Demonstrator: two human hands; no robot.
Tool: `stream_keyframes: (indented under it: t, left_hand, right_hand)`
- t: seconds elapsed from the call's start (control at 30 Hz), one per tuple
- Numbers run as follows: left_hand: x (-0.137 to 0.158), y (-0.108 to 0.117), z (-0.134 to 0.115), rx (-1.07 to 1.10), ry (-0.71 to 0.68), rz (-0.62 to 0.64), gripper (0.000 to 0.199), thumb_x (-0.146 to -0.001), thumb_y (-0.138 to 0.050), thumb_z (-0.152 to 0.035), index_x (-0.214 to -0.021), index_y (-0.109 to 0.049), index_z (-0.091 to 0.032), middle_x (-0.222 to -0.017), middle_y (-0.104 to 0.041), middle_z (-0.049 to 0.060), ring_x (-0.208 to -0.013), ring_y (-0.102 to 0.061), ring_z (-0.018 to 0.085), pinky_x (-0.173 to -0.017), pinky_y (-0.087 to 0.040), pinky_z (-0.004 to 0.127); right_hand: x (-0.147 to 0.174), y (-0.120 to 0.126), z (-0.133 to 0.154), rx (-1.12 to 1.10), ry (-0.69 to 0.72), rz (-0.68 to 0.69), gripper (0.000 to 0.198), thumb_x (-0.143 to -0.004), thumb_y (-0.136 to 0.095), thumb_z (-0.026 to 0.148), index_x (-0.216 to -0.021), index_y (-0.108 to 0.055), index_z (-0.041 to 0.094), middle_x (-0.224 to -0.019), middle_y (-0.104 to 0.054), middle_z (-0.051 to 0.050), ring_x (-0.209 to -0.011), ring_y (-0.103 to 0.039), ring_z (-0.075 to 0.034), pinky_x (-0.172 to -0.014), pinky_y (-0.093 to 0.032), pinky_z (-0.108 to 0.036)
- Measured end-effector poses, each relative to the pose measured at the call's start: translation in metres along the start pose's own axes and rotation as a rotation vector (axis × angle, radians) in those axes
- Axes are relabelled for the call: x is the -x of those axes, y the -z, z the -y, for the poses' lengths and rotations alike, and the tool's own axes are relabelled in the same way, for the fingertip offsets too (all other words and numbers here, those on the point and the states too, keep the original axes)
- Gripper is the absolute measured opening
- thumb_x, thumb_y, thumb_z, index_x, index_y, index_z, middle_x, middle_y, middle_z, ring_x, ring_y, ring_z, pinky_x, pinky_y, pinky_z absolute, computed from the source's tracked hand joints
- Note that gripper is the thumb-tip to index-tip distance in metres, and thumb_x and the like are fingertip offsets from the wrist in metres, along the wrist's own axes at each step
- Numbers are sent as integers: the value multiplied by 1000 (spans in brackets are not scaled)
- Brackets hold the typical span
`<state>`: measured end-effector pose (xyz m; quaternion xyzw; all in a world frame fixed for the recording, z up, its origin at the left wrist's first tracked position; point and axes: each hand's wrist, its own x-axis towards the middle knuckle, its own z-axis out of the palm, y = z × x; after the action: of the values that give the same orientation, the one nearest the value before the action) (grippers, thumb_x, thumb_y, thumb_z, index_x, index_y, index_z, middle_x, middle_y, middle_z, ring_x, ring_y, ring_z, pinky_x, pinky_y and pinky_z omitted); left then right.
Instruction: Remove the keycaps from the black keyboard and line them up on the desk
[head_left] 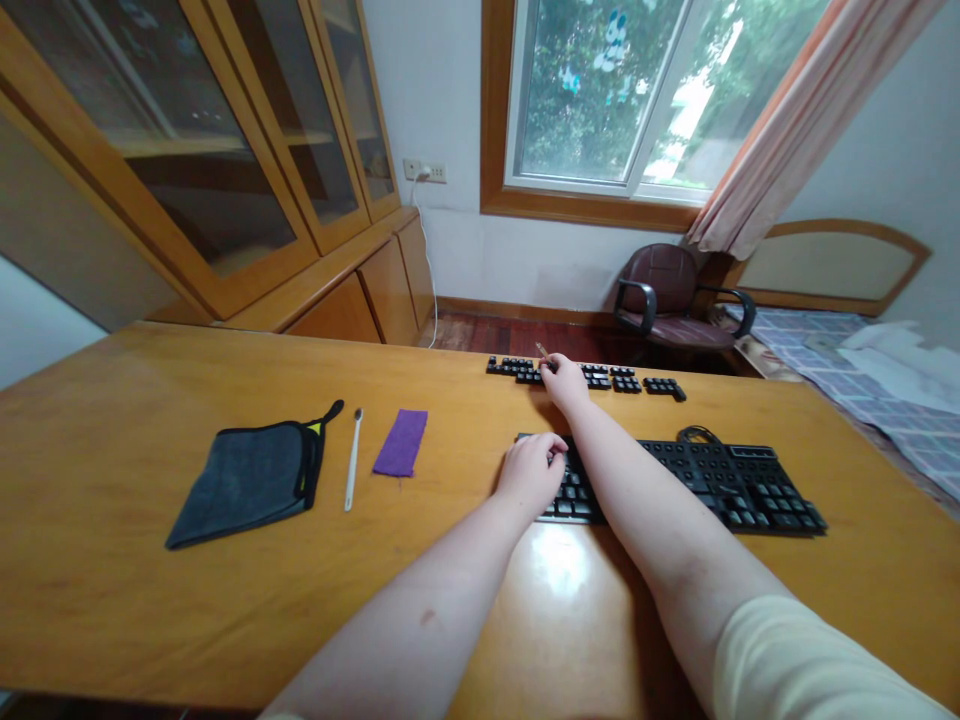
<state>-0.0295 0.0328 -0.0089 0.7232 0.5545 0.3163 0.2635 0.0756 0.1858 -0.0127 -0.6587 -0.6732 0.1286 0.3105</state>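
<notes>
My left hand (531,470) rests over the left end of a black keyboard (750,490), its fingers curled in; whether anything is between them is hidden. Farther out, my right hand (564,382) is closed round a thin brownish stick-like tool (541,349), whose tip points up and left. It is over a row of loose black keycaps (596,377) along the far edge of the table. Toward the keyboard's back edge, several keys are off and dark bare positions show; keycaps are still on the number pad (776,507) and the front rows. My right forearm covers part of the keyboard.
Left on the wooden table (247,610) lie a folded grey cloth (247,475), a white toothbrush (352,460) and a purple cloth (401,443). The keyboard's coiled cable (697,434) sits behind it. Beyond stand a chair (667,290), a bed (892,390) and a glass-door cabinet (300,230).
</notes>
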Motion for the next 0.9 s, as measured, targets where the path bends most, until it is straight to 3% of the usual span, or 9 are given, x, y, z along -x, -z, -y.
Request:
stream_keyframes:
  t: [0.2,0.37,0.47,0.57,0.67,0.77,0.9]
  left_hand:
    - [0,-2,2,9,-8,-9,20,-77,-51,-14,-90,-64,-23,-88,-68,1,-86,-58,19,-80,-46,30]
    - [0,-3,3,38,-10,-5,21,-76,-51,-12,-89,-65,-23,-87,-67,1,-86,-58,18,-80,-46,29]
    - [-1,-3,5,58,-4,-7,21,-76,-51,-12,-89,-64,-22,-86,-67,1,-84,-59,17,-80,-47,30]
    - [-2,-4,7,111,16,-20,23,-76,-48,-9,-89,-64,-21,-90,-67,2,-86,-59,17,-83,-47,30]
    - [-2,-4,9,180,46,-33,27,-75,-44,-6,-90,-63,-20,-95,-67,3,-94,-58,17,-88,-46,30]
    - [-1,-2,10,256,53,-54,31,-74,-41,-5,-92,-62,-19,-96,-66,3,-95,-58,16,-88,-46,29]
    - [-1,-2,11,351,37,-91,31,-74,-38,-4,-90,-60,-18,-94,-65,3,-92,-59,15,-87,-47,28]
  right_hand:
    - [4,8,2,-333,113,-83,42,-85,-37,50,-81,-62,17,-66,-59,-2,-64,-54,-16,-63,-41,-25]
    - [8,38,17,-658,50,-226,56,-87,-20,60,-81,-56,18,-66,-54,-3,-56,-50,-12,-53,-39,-22]
    - [29,59,20,-753,39,-138,65,-87,-7,63,-70,-52,20,-55,-48,-1,-46,-44,-11,-45,-33,-22]
    - [64,72,10,-650,73,33,61,-88,-16,63,-60,-49,21,-43,-38,3,-38,-37,-11,-41,-29,-23]
    - [94,78,-9,-380,175,174,47,-87,-35,55,-64,-55,20,-46,-46,2,-46,-47,-13,-50,-36,-24]
    - [108,81,-22,-212,227,199,37,-88,-41,44,-66,-58,19,-52,-54,1,-54,-53,-14,-59,-39,-25]
    - [109,78,-24,-175,230,249,33,-88,-42,39,-66,-57,19,-58,-59,0,-59,-56,-14,-62,-39,-24]
